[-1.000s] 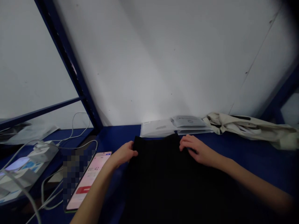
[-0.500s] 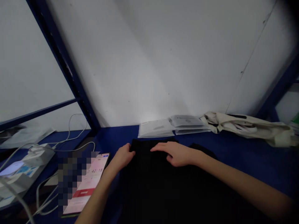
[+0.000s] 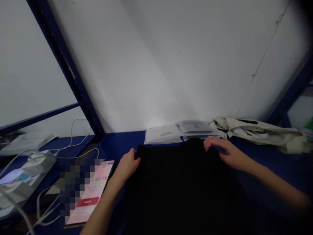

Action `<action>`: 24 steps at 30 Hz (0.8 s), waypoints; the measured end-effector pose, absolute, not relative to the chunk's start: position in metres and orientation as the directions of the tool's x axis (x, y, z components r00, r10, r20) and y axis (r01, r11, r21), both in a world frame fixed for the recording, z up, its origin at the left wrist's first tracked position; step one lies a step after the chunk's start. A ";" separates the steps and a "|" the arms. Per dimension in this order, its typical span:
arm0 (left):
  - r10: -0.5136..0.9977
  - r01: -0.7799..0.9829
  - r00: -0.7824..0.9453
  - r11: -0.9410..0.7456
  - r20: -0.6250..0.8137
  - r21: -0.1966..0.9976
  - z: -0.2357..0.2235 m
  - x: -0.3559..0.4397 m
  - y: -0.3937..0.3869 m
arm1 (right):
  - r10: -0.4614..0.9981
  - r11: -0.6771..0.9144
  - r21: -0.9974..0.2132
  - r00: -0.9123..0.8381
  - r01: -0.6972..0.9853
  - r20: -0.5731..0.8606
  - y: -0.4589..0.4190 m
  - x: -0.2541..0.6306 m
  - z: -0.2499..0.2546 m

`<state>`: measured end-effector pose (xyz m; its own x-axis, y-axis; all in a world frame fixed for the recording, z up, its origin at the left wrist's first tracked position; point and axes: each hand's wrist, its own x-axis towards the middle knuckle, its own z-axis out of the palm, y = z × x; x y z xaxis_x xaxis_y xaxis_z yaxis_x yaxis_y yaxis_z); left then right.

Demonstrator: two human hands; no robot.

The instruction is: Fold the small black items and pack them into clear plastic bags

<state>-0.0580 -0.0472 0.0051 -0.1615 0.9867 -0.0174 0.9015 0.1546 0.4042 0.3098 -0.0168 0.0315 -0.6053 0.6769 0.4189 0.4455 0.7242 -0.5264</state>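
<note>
A black garment [image 3: 181, 186] lies spread on the blue table [image 3: 122, 143] in front of me. My left hand [image 3: 127, 164] grips its far left corner with the fingers curled round the edge. At the far right part of the cloth's top edge, my right hand [image 3: 226, 151] rests with its fingers bent down over the fabric, holding it there. Both forearms reach in from the bottom of the view.
A phone [image 3: 91, 192] with a running timer lies left of the cloth. White cables [image 3: 73, 143] and a charger box [image 3: 39, 161] are further left. Flat plastic packets [image 3: 181, 132] and a crumpled cream bag [image 3: 259, 133] lie along the white wall. A blue frame post [image 3: 70, 75] rises at left.
My right hand slid left across the cloth's top edge, then moved back out to the right, drawing the far edge wider. The left hand stayed on its corner.
</note>
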 end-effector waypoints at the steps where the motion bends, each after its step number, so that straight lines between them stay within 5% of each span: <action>1: 0.987 0.906 -0.158 0.150 -0.013 0.397 0.005 -0.058 -0.047 | 0.718 0.678 -0.554 -0.596 0.483 0.359 -0.017 0.322 0.025; 5: 0.984 0.899 -0.176 0.153 0.018 0.410 0.010 -0.056 -0.047 | 0.856 0.451 -0.640 -0.504 0.622 0.115 -0.014 0.351 0.005; 10: 0.976 0.869 -0.205 0.148 0.071 0.472 0.019 -0.051 -0.045 | 0.928 0.363 -0.659 -0.319 0.659 0.192 0.001 0.346 0.008; 16: 0.955 0.905 -0.171 0.054 0.244 0.423 0.012 -0.055 -0.037 | 0.941 0.320 -0.522 -0.327 0.790 0.083 0.019 0.323 0.004; 19: 0.928 0.797 -0.183 -0.052 0.323 0.601 0.018 -0.056 -0.035 | 0.939 0.340 -0.579 -0.298 0.741 0.170 0.016 0.318 0.015; 24: 0.882 0.304 -0.255 -0.316 0.396 0.899 0.053 -0.053 -0.062 | 0.908 0.416 -0.780 -0.256 0.467 0.331 -0.017 0.329 0.057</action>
